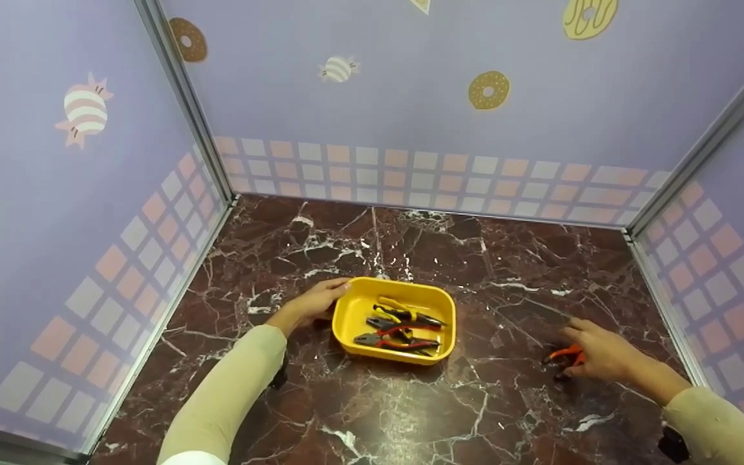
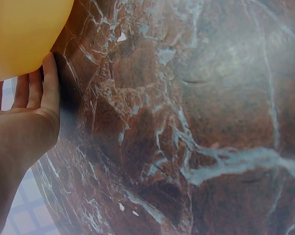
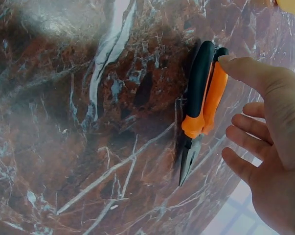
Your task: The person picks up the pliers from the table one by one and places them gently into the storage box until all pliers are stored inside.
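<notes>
Yellow tray [image 1: 352, 309]: smooth plastic, rectangular with rounded corners and a rolled rim, set mid-table on the marble top [image 1: 411, 413]. Contents: three or so pliers [image 1: 398, 329], handles red, yellow and black, lying crossed; the exact count is hard to make out at this distance.

Marble top: dark reddish-brown, polished, with irregular white veining.

Orange pliers [image 3: 202, 107]: needle-nose, with a slim grey metal tip and handles sheathed in black and orange rubber; they lie flat on the marble, well apart from the tray, to its right.

Left hand [image 1: 312, 302]: fingers straight and relaxed, laid against the tray's left outer wall; the wrist view shows the fingertips [image 2: 48, 63] touching the yellow plastic. Nothing gripped.

Right hand [image 3: 269, 147]: spread loosely above the orange pliers, fingers only slightly bent, the thumb tip touching the handle end. Not closed round the tool.

Enclosure walls [image 1: 411, 97]: matt lilac panels printed with doughnuts, sweets and a band of pastel squares, joined by metal corner strips.
</notes>
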The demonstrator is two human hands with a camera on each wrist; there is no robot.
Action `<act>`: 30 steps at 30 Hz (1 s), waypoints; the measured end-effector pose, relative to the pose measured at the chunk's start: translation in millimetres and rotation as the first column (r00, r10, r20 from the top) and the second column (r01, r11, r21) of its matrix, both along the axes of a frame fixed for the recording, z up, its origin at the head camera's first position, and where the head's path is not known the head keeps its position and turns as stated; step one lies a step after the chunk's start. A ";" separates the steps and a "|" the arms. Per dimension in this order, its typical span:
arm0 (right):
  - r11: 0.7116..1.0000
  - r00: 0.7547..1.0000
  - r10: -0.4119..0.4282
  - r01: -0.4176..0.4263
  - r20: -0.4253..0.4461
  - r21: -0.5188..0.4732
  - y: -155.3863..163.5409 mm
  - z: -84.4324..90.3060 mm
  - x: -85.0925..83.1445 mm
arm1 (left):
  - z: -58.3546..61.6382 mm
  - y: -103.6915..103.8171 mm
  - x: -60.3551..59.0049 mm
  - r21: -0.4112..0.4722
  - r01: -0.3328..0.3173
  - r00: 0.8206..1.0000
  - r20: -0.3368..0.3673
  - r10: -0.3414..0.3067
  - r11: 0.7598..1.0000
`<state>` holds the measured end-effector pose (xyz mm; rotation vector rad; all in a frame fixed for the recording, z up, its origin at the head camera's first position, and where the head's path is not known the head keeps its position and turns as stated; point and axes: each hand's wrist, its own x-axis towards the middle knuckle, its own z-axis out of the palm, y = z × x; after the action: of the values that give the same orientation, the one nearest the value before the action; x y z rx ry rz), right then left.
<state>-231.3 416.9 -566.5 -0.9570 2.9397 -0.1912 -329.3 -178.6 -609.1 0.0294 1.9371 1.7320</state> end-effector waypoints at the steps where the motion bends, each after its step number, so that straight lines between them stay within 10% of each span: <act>1: 1.000 1.000 0.016 -0.016 -0.010 -0.003 0.6 -1.3 0.2 | 0.0 0.1 0.2 0.000 0.001 1.000 0.002 -0.001 1.000; 30: 1.000 1.000 0.025 -0.025 -0.001 0.013 10.6 -17.6 7.1 | -0.2 0.2 1.3 0.000 -0.020 1.000 0.008 0.020 1.000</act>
<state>-224.2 427.5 -584.1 -0.9916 2.9244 -0.1700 -328.1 -178.4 -609.2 0.0031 1.9374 1.7426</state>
